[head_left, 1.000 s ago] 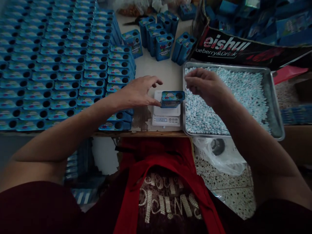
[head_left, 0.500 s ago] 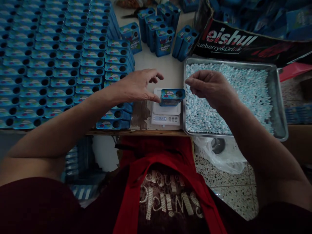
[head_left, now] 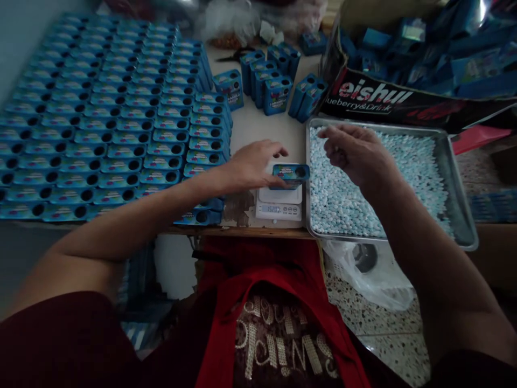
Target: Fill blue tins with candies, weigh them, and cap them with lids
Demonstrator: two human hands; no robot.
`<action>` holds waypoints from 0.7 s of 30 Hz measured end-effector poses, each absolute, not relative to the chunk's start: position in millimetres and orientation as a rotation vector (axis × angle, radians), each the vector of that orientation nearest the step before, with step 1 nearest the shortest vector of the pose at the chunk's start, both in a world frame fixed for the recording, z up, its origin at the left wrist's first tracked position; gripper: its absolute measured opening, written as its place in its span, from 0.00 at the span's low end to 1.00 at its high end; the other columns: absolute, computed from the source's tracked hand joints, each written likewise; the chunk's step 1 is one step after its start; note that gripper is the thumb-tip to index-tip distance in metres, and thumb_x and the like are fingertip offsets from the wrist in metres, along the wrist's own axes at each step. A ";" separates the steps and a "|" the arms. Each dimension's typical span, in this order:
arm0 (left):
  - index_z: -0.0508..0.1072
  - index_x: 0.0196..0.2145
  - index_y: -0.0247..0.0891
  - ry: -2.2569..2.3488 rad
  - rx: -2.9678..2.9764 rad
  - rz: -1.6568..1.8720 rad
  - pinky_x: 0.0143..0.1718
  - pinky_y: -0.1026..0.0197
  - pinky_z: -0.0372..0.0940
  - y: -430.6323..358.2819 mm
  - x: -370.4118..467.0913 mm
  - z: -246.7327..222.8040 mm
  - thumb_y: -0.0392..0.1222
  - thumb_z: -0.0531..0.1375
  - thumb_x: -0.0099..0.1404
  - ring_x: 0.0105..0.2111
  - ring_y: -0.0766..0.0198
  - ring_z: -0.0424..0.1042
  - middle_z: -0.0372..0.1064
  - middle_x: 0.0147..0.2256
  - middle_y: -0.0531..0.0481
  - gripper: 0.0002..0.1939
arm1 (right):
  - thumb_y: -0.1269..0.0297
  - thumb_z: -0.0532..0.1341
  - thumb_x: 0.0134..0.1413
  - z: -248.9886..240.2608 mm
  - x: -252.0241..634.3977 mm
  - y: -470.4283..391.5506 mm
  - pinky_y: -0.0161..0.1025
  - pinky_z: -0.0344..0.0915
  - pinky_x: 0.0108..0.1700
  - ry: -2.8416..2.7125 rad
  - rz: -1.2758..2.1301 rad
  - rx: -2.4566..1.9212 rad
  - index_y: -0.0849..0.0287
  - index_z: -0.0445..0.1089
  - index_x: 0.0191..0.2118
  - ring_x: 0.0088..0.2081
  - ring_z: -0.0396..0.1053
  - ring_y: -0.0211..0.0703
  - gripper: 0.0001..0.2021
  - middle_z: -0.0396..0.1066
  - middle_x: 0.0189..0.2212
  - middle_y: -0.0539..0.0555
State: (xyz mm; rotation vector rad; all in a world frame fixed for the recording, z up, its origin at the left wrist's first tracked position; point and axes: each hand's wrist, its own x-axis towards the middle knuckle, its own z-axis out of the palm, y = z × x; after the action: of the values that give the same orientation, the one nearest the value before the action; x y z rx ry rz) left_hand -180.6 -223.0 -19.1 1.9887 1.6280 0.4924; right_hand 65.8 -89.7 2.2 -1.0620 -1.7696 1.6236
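Note:
A small blue candy box (head_left: 291,173) with a round dark hole in its top stands on a white digital scale (head_left: 278,210). My left hand (head_left: 256,164) is beside the box with fingers apart; its thumb overlaps the box's near left side, and whether it touches is unclear. Over the metal tray (head_left: 464,194) of pale blue and white candies (head_left: 343,207), my right hand (head_left: 357,153) is raised with fingertips pinched together. Anything between those fingertips is too small to make out.
Rows of blue boxes (head_left: 117,124) with holes in their tops fill the table's left side. Several more boxes (head_left: 278,94) stand behind the scale. A black carton (head_left: 375,97) full of blue boxes is behind the tray, with a red plastic piece (head_left: 480,139) nearby.
My left hand has come closer to the box, its thumb now overlapping it. My right hand stays pinched above the tray. The whole view has shifted downward in the picture.

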 end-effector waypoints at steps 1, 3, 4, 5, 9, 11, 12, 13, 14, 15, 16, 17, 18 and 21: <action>0.79 0.65 0.41 1.614 2.046 0.503 0.68 0.43 0.74 -220.0 -169.9 -21.3 0.55 0.76 0.68 0.65 0.38 0.79 0.81 0.65 0.37 0.33 | 0.47 0.81 0.64 0.7 63.9 -78.5 0.35 0.52 0.24 -1.704 1.644 -1.082 0.54 0.79 0.39 0.24 0.59 0.34 0.18 0.69 0.25 0.46; 0.81 0.62 0.40 1.583 2.144 0.458 0.65 0.44 0.75 -213.5 -152.0 -23.6 0.49 0.71 0.72 0.63 0.39 0.81 0.83 0.62 0.36 0.24 | 0.50 0.83 0.59 -4.5 55.8 -58.3 0.33 0.49 0.24 -1.612 1.693 -1.123 0.54 0.76 0.37 0.23 0.58 0.33 0.19 0.68 0.25 0.45; 0.81 0.61 0.40 1.575 2.175 0.421 0.62 0.44 0.77 -209.8 -147.5 -22.7 0.47 0.69 0.74 0.62 0.39 0.82 0.84 0.61 0.36 0.20 | 0.52 0.83 0.57 -8.2 50.1 -50.4 0.33 0.48 0.24 -1.596 1.717 -1.143 0.54 0.75 0.37 0.23 0.57 0.32 0.19 0.67 0.24 0.44; 0.82 0.60 0.40 1.584 2.189 0.395 0.60 0.43 0.77 -205.8 -147.5 -19.6 0.46 0.67 0.75 0.61 0.39 0.83 0.85 0.60 0.36 0.19 | 0.53 0.82 0.55 -12.6 43.8 -44.4 0.32 0.46 0.24 -1.603 1.731 -1.162 0.55 0.75 0.36 0.22 0.56 0.32 0.18 0.66 0.23 0.43; 0.80 0.63 0.45 1.847 2.087 0.498 0.63 0.40 0.75 -181.0 -198.3 14.6 0.50 0.65 0.74 0.62 0.41 0.81 0.84 0.63 0.43 0.23 | 0.58 0.74 0.58 -33.9 16.4 -33.9 0.35 0.44 0.26 -1.824 1.572 -1.211 0.55 0.74 0.38 0.22 0.52 0.35 0.11 0.61 0.19 0.40; 0.76 0.68 0.43 2.068 1.974 0.591 0.70 0.39 0.69 -159.8 -247.8 36.8 0.57 0.64 0.75 0.65 0.44 0.76 0.80 0.67 0.45 0.30 | 0.60 0.71 0.60 -42.6 1.3 -30.0 0.37 0.48 0.29 -2.004 1.343 -1.197 0.55 0.76 0.42 0.23 0.54 0.38 0.08 0.59 0.18 0.40; 0.73 0.71 0.43 2.177 1.929 0.645 0.73 0.39 0.65 -146.8 -275.0 45.9 0.60 0.63 0.76 0.68 0.45 0.72 0.76 0.70 0.47 0.33 | 0.60 0.70 0.62 -45.1 -7.3 -27.3 0.37 0.50 0.30 -2.099 1.209 -1.185 0.56 0.78 0.44 0.24 0.57 0.40 0.08 0.60 0.19 0.40; 0.68 0.73 0.43 2.262 1.888 0.654 0.75 0.41 0.60 -132.7 -302.3 52.4 0.61 0.62 0.76 0.69 0.48 0.68 0.72 0.74 0.50 0.35 | 0.60 0.69 0.64 -46.0 -17.2 -24.5 0.38 0.54 0.32 -2.193 1.066 -1.173 0.56 0.80 0.46 0.26 0.61 0.42 0.09 0.63 0.20 0.42; 0.64 0.75 0.44 2.326 1.847 0.634 0.77 0.43 0.56 -118.0 -328.6 56.1 0.63 0.61 0.77 0.69 0.52 0.64 0.68 0.75 0.53 0.37 | 0.60 0.68 0.66 -45.3 -28.4 -21.7 0.40 0.59 0.35 -2.283 0.925 -1.164 0.57 0.82 0.49 0.29 0.67 0.44 0.10 0.69 0.22 0.45; 0.61 0.75 0.45 2.380 1.810 0.616 0.76 0.45 0.53 -103.3 -352.8 56.9 0.67 0.59 0.79 0.67 0.56 0.61 0.66 0.75 0.57 0.37 | 0.60 0.67 0.68 -43.1 -41.3 -19.2 0.41 0.63 0.39 -2.372 0.794 -1.158 0.57 0.83 0.52 0.34 0.73 0.48 0.12 0.76 0.27 0.49; 0.57 0.75 0.48 2.398 1.794 0.568 0.76 0.47 0.52 -89.4 -374.1 55.2 0.71 0.57 0.80 0.65 0.60 0.58 0.65 0.75 0.62 0.38 | 0.61 0.66 0.70 -39.7 -55.9 -17.3 0.43 0.67 0.44 -2.462 0.676 -1.146 0.57 0.84 0.56 0.39 0.78 0.52 0.15 0.82 0.33 0.53; 0.55 0.75 0.49 2.415 1.787 0.530 0.75 0.49 0.52 -76.6 -392.0 51.6 0.76 0.54 0.80 0.63 0.63 0.56 0.63 0.74 0.65 0.39 | 0.61 0.65 0.72 -35.5 -72.1 -15.8 0.46 0.70 0.49 -2.553 0.570 -1.123 0.57 0.84 0.61 0.46 0.82 0.57 0.18 0.86 0.40 0.58; 0.52 0.75 0.49 2.415 1.791 0.485 0.74 0.49 0.51 -65.3 -406.1 46.6 0.78 0.51 0.80 0.61 0.64 0.54 0.62 0.74 0.67 0.41 | 0.62 0.64 0.74 -31.0 -89.8 -14.8 0.48 0.72 0.53 -2.644 0.482 -1.094 0.57 0.82 0.67 0.52 0.83 0.61 0.21 0.88 0.48 0.62; 0.50 0.78 0.46 2.369 1.812 0.352 0.73 0.49 0.51 -40.6 -427.2 28.6 0.80 0.48 0.79 0.60 0.64 0.53 0.62 0.74 0.65 0.46 | 0.66 0.61 0.77 -20.7 -147.1 -11.7 0.55 0.75 0.59 -2.835 0.328 -1.066 0.60 0.73 0.79 0.62 0.83 0.71 0.30 0.86 0.62 0.70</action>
State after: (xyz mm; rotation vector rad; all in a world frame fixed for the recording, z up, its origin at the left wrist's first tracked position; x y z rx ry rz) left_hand -427.2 -40.6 28.6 1.8120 2.3691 0.3521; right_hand -147.1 -11.7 -20.7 -1.0664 -2.8346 0.3281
